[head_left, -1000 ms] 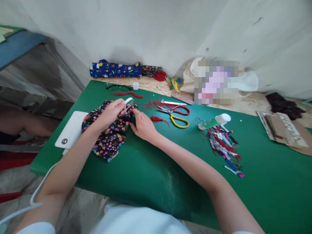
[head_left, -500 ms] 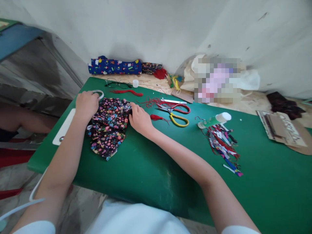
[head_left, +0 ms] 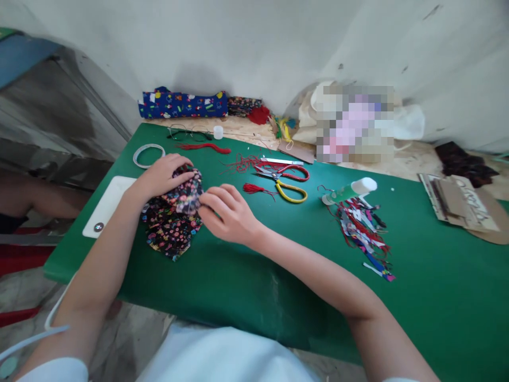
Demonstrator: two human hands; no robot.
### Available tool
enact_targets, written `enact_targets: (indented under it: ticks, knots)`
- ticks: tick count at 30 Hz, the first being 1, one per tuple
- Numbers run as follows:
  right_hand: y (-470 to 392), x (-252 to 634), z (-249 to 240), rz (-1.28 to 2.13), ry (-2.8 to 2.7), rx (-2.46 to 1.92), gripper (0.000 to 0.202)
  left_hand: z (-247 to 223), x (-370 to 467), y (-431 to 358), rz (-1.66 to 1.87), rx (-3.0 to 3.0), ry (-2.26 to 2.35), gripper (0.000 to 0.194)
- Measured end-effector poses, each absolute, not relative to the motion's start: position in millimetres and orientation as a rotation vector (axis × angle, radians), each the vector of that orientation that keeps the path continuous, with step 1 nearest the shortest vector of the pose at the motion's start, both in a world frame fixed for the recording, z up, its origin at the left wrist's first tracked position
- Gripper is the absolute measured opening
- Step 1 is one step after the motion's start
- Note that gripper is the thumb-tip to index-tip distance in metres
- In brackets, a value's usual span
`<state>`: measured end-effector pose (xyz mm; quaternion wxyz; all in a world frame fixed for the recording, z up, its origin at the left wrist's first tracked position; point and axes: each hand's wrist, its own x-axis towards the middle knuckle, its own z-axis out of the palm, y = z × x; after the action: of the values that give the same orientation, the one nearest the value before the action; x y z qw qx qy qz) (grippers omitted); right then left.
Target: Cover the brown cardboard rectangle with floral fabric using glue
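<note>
A black floral cloth (head_left: 170, 231) lies at the left of the green table, its upper part lifted and folded over toward me. My left hand (head_left: 165, 174) curls round the top left of the fold. The right edge of the fold is pinched between the fingers of my right hand (head_left: 225, 212). Beyond my left hand lies a white ring, perhaps a tape roll (head_left: 148, 156). A white phone-like slab (head_left: 109, 207) is partly under my left forearm. Scissors (head_left: 282, 180) with one red and one yellow handle rest right of my right hand, near a red tassel (head_left: 254, 188).
Red threads (head_left: 246, 163), glasses (head_left: 189, 133) and a white cap (head_left: 218, 132) lie toward the wall. A glue stick (head_left: 350, 191) stands tilted by fabric scraps (head_left: 363, 228). Cardboard pieces (head_left: 463, 207) are far right. A blue patterned roll (head_left: 183, 104) sits behind the table.
The cloth's upper part has been lifted and folded toward me. My left hand has left the white ring and moved right onto the cloth; my right hand has shifted slightly nearer, pinching its edge.
</note>
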<state>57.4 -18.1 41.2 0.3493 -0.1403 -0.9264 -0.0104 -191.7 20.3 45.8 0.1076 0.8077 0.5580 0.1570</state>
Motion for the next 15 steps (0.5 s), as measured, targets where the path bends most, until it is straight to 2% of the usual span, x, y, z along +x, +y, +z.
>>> enact_targets:
  ticks: [3,7,10,13,15]
  knots:
    - [-46.7,91.4,44.1,0.127,-2.271,-0.297,0.009,48.5,-182.1,15.4,0.38,2.293,1.489,0.044]
    - [-69.4,138.9,37.3,0.544,-2.245,-0.518,0.019,55.6,-163.3,3.9,0.235,2.074,1.324,0.033]
    - [-75.4,161.5,24.3,0.708,-2.221,-0.662,0.021,58.2,-146.3,-4.2,0.105,2.031,1.163,0.028]
    - [-77.6,168.6,10.5,0.87,-2.156,-0.789,0.02,57.2,-135.1,-7.7,0.28,2.072,1.054,0.027]
    - [-78.4,168.3,4.0,0.969,-2.126,-0.88,0.028,55.1,-132.9,-7.5,0.457,2.054,1.083,0.027]
